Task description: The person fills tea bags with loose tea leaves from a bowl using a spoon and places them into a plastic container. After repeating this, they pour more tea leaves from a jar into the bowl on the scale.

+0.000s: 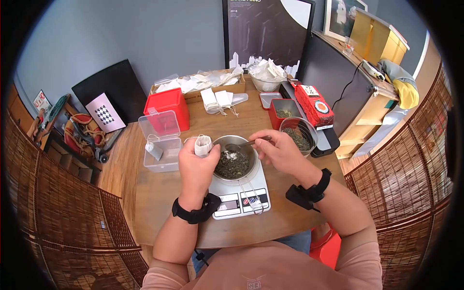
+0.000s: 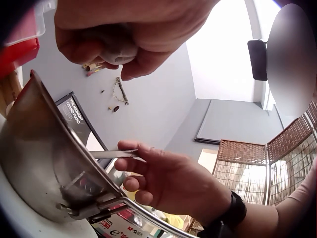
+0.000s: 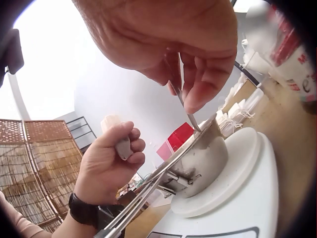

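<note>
Centre frame, the left hand [image 1: 195,166] grips a white pouch [image 1: 203,144], the right hand [image 1: 278,152] pinches a spoon [image 1: 233,147] in the pan [image 1: 253,158], and a careless tilt could spill leaves [image 1: 232,168]!

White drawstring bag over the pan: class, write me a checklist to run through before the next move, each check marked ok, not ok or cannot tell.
1. White drawstring bag in the left hand's grip, mouth open and facing up: ok.
2. Spoon in the right hand's grip, its tip within the pan: ok.
3. Pan resting on the kitchen scale: ok.
4. White bits spread evenly through the dried leaves: not ok, they sit in a patch near the spoon.
5. Reading on the scale's display: cannot tell, too faint.
6. Fill level inside the bag: cannot tell.
</note>
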The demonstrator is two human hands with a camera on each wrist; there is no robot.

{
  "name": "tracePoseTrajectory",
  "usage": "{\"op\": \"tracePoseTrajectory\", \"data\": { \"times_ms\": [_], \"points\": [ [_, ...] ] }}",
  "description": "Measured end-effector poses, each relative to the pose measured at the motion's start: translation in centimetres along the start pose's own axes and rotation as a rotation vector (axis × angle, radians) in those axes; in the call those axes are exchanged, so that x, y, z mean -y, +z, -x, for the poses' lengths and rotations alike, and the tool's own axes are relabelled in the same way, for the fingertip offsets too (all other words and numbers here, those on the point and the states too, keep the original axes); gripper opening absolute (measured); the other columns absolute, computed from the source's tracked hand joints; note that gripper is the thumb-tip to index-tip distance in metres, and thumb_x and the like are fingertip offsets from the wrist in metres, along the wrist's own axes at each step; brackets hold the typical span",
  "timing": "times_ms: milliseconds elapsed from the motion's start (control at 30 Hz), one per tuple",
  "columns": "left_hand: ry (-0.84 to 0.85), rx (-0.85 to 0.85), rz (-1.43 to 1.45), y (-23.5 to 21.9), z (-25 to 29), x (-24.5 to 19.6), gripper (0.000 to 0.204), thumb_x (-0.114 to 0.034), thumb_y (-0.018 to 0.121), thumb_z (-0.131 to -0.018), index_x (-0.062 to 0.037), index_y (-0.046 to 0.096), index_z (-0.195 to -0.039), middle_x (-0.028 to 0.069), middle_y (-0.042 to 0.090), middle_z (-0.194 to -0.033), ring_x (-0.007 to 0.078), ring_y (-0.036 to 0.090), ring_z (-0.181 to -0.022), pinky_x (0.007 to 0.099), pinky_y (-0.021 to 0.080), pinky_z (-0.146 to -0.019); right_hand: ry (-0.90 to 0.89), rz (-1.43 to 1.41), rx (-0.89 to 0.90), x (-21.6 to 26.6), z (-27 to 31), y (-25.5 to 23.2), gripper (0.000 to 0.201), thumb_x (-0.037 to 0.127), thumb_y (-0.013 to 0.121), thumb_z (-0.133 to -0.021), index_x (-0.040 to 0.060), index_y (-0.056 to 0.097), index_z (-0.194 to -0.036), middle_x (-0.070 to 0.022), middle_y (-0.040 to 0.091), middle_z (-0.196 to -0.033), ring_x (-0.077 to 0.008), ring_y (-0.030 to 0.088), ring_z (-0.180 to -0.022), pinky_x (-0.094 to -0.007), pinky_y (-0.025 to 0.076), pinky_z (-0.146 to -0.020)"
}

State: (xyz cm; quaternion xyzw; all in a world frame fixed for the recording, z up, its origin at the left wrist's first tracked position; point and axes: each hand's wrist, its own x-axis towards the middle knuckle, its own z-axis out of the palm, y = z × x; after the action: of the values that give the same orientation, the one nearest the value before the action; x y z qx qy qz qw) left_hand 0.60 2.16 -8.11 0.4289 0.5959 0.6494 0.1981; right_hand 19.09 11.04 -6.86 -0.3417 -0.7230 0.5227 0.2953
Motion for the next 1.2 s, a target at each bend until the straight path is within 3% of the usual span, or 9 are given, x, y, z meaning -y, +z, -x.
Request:
{"op": "tracePoseTrajectory", "data": {
  "times_ms": [367,533,1033,1100,1200],
  "points": [
    [-0.033,0.021,-0.049,0.0,-0.2,0.1,0.015,-0.006,0.069,-0.072,0.0001,0.059,-0.081,0.0013,0.057,-0.073,0.0084,0.051,-0.067,0.0258,0.042,-0.061,0.155,-0.203,0.014,-1.1,-0.1,-0.1,0.021,0.015,0.048,-0.092,-0.0012,0.06,-0.1,-0.0078,0.061,-0.082,-0.0093,0.057,-0.058,-0.0216,0.045,-0.046],
    [-0.043,0.019,-0.054,-0.1,-0.2,0.3,0.015,-0.005,0.069,-0.072,0.0003,0.059,-0.082,0.0012,0.057,-0.073,0.0085,0.051,-0.067,0.0257,0.042,-0.061,0.351,-0.402,-0.037,-1.3,-0.3,0.2,0.021,0.019,0.047,-0.094,0.0017,0.058,-0.097,-0.0073,0.063,-0.079,-0.0106,0.059,-0.058,-0.0218,0.047,-0.048],
    [-0.037,0.016,-0.107,-0.2,-0.2,0.4,0.014,-0.006,0.069,-0.072,0.0019,0.061,-0.082,0.0047,0.06,-0.075,0.0104,0.054,-0.068,0.0272,0.044,-0.063,0.331,-0.674,-0.043,-2.0,0.4,-2.3,0.021,0.021,0.046,-0.095,0.0023,0.053,-0.1,-0.0084,0.061,-0.082,-0.0135,0.059,-0.062,-0.0236,0.048,-0.051],
    [0.093,-0.013,-0.193,0.0,-0.1,0.9,0.013,-0.006,0.069,-0.073,-0.001,0.057,-0.074,-0.0002,0.054,-0.067,0.0078,0.049,-0.062,0.0256,0.041,-0.057,0.308,-0.676,-0.055,-1.5,0.5,-3.0,0.021,0.021,0.045,-0.096,0.0023,0.053,-0.1,-0.0085,0.061,-0.082,-0.0138,0.059,-0.062,-0.0237,0.048,-0.052],
    [0.163,-0.055,-0.269,0.6,0.1,1.9,0.013,-0.006,0.068,-0.073,0.0,0.057,-0.075,0.0028,0.055,-0.069,0.0104,0.051,-0.065,0.0274,0.043,-0.06,0.254,-0.701,-0.063,-0.3,0.6,-4.0,0.02,0.02,0.045,-0.096,0.0022,0.054,-0.1,-0.0089,0.062,-0.082,-0.0142,0.059,-0.062,-0.0239,0.048,-0.052]
  ]
}}
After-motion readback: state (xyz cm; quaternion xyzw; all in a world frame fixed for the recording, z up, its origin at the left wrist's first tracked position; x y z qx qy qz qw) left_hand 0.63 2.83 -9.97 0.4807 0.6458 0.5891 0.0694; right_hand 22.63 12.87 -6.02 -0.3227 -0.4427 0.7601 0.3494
